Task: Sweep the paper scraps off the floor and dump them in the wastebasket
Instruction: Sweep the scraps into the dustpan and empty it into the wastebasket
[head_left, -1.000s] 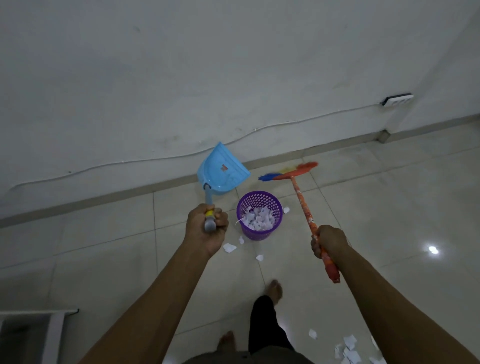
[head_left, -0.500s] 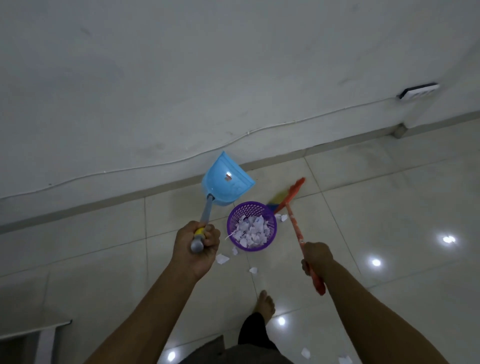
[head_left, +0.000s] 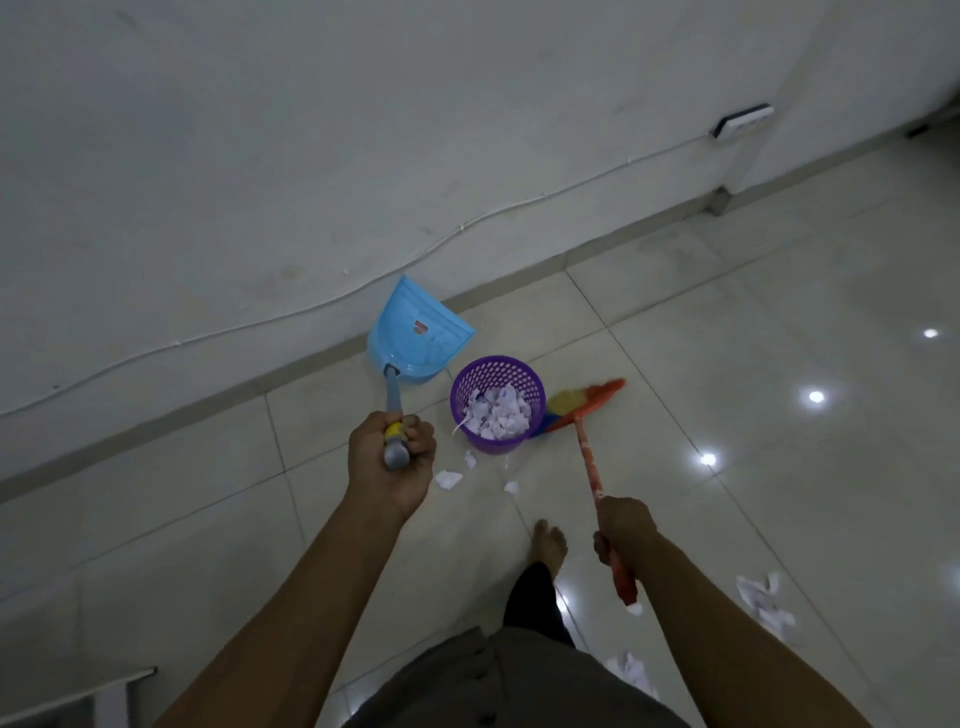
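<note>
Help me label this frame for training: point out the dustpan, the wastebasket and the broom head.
dustpan (head_left: 421, 338): head view, inner face of the blue pan.
wastebasket (head_left: 491, 444): head view, near outer wall.
broom head (head_left: 592, 397): head view, its orange bar.

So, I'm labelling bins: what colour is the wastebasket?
Purple, with perforated walls: the wastebasket shows clearest in the head view.

The floor (head_left: 779, 441) is glossy tile, smooth enough to mirror lights as bright spots. The wall (head_left: 311, 130) looks matt and painted, with faint smudges. The dustpan (head_left: 415, 338) is smooth light-blue plastic with a slight sheen. The wastebasket (head_left: 493, 444) is purple plastic, pierced all over with small holes. The scraps (head_left: 498, 413) inside it are crumpled white paper. The broom (head_left: 587, 447) has a shiny red-orange handle and soft-looking coloured bristles. The shorts (head_left: 519, 686) are matt grey cloth.
</note>
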